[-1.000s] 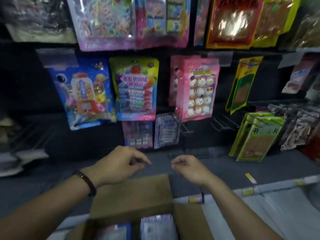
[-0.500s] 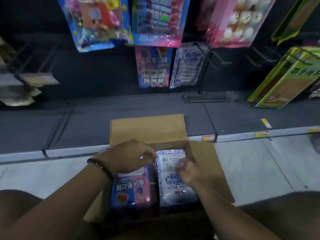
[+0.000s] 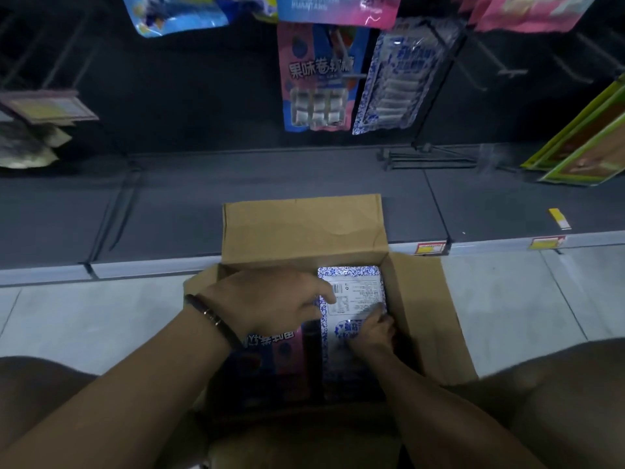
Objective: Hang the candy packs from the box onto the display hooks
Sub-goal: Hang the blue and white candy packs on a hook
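Observation:
An open cardboard box (image 3: 304, 228) stands on the floor between my knees. Inside lie a blue-and-white patterned candy pack (image 3: 355, 292) on the right and a pink-and-blue candy pack (image 3: 284, 353) on the left. My left hand (image 3: 270, 299) lies over the pink-and-blue pack, and its thumb and fingers pinch the left edge of the patterned pack. My right hand (image 3: 372, 330) grips that pack's right side with curled fingers. Matching packs hang on the display hooks above: a pink-and-blue one (image 3: 318, 79) and a patterned one (image 3: 395, 76).
Bare metal hooks (image 3: 507, 72) stick out at the upper right. Green packs (image 3: 588, 147) hang at the far right, and grey packs (image 3: 27, 143) at the far left. A dark bottom shelf (image 3: 169, 211) with price labels (image 3: 429, 248) runs behind the box.
Both hands came down from in front of the shelf into the box. Both now hold the patterned pack, and my view has tilted down towards the box.

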A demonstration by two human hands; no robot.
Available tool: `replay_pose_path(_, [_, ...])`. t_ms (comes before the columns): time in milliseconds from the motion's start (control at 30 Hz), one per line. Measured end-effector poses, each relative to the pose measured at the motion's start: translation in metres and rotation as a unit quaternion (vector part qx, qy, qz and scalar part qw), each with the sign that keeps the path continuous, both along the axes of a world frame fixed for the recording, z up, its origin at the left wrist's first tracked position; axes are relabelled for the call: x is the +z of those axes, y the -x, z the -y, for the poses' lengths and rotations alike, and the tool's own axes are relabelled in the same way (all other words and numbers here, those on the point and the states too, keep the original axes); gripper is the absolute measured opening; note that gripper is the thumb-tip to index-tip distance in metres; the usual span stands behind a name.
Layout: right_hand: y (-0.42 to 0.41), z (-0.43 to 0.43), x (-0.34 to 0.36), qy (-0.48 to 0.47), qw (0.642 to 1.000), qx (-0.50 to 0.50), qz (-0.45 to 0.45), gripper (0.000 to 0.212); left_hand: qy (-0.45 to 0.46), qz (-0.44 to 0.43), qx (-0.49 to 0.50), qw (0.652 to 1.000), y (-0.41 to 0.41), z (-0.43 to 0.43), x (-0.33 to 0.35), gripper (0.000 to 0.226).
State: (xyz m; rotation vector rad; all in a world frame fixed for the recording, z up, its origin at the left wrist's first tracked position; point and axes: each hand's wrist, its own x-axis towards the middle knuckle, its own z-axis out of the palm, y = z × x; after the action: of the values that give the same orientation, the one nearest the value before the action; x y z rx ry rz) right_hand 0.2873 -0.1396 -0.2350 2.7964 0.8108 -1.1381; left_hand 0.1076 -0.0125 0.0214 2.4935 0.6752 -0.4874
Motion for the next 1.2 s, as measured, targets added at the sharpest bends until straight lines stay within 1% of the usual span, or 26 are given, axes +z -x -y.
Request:
replay_pose_path(67, [0.002, 0.0, -0.001, 0.0, 1.0, -0.011, 0.02, 0.138, 0.0, 0.002, -0.003, 1.0, -0.002, 0.0, 0.002, 0.036])
replay_pose_path(133, [0.004, 0.001, 0.0, -0.016, 0.998, -0.039, 0.036, 0.14, -0.002, -0.015, -0.004, 1.0, 0.0, -0.001, 0.003, 0.037])
replay_pose_path(233, [0.006, 0.006, 0.001, -0.051, 0.993, -0.063, 0.088, 0.134, 0.005, -0.04, 0.002, 0.999, 0.005, -0.002, 0.002, 0.037])
replay_pose_path(300, [0.006, 0.012, 0.003, -0.065, 0.991, -0.063, 0.101, 0.126, 0.002, -0.043, -0.003, 0.999, 0.007, -0.002, 0.002, 0.039])
replay_pose_path(367, [0.002, 0.013, 0.005, -0.089, 0.99, -0.097, 0.051, 0.109, 0.006, -0.049, -0.006, 0.999, 0.01, -0.003, 0.002, 0.041])
replay_pose_path(433, [-0.003, 0.01, 0.011, -0.09, 0.989, -0.113, -0.009, 0.087, 0.014, -0.052, -0.001, 0.999, 0.012, -0.003, 0.002, 0.042])
replay_pose_path(467, [-0.004, 0.009, 0.014, -0.079, 0.99, -0.113, -0.026, 0.081, 0.017, -0.053, 0.0, 0.998, 0.013, -0.002, 0.002, 0.043])
replay_pose_path(533, [-0.005, 0.007, 0.022, -0.081, 0.989, -0.11, -0.056, 0.08, 0.023, -0.058, -0.003, 0.998, 0.016, -0.002, 0.003, 0.043])
replay_pose_path(633, [-0.015, 0.005, 0.022, -0.151, 0.973, -0.112, -0.131, 0.074, 0.028, -0.069, 0.002, 0.997, 0.025, -0.008, 0.008, 0.044])
replay_pose_path(700, [-0.027, 0.001, 0.035, -0.196, 0.955, -0.107, -0.195, 0.079, 0.026, -0.073, 0.014, 0.997, 0.031, -0.014, 0.017, 0.044])
replay_pose_path(733, [-0.029, -0.002, 0.058, -0.221, 0.943, -0.104, -0.227, 0.07, 0.019, -0.077, 0.015, 0.997, 0.035, -0.017, 0.023, 0.043])
replay_pose_path(767, [-0.03, -0.006, 0.088, -0.241, 0.93, -0.095, -0.261, 0.052, 0.009, -0.084, 0.017, 0.996, 0.039, -0.02, 0.028, 0.042])
replay_pose_path(800, [-0.034, -0.011, 0.118, -0.252, 0.919, -0.079, -0.294, 0.038, -0.004, -0.087, 0.027, 0.996, 0.043, -0.023, 0.034, 0.041])
replay_pose_path(833, [-0.037, -0.017, 0.15, -0.259, 0.91, -0.063, -0.319, 0.033, -0.014, -0.087, 0.049, 0.995, 0.048, -0.026, 0.039, 0.043])
replay_pose_path(900, [-0.051, -0.027, 0.205, -0.277, 0.899, -0.035, -0.338, 0.032, -0.02, -0.062, 0.113, 0.991, 0.058, -0.034, 0.043, 0.054])
replay_pose_path(967, [-0.061, -0.035, 0.25, -0.311, 0.881, -0.028, -0.356, 0.03, -0.03, -0.019, 0.162, 0.986, 0.062, -0.036, 0.042, 0.06])
replay_pose_path(1000, [-0.063, -0.037, 0.266, -0.331, 0.87, -0.032, -0.363, 0.03, -0.035, 0.015, 0.186, 0.982, 0.061, -0.034, 0.044, 0.063])
replay_pose_path(1067, [-0.062, -0.038, 0.287, -0.368, 0.85, -0.039, -0.374, 0.03, -0.026, 0.122, 0.225, 0.966, 0.053, -0.024, 0.047, 0.072])
replay_pose_path(1100, [-0.059, -0.038, 0.292, -0.382, 0.839, -0.043, -0.384, 0.031, 0.005, 0.182, 0.24, 0.954, 0.048, -0.019, 0.047, 0.07])
replay_pose_path(1133, [-0.053, -0.038, 0.295, -0.395, 0.83, -0.048, -0.391, 0.032, 0.046, 0.228, 0.259, 0.937, 0.043, -0.014, 0.045, 0.059])
replay_pose_path(1167, [-0.047, -0.039, 0.299, -0.41, 0.821, -0.058, -0.393, 0.032, 0.089, 0.263, 0.281, 0.919, 0.038, -0.011, 0.041, 0.047])
replay_pose_path(1200, [-0.039, -0.04, 0.302, -0.428, 0.814, -0.067, -0.388, 0.031, 0.128, 0.293, 0.308, 0.896, 0.034, -0.007, 0.041, 0.041])
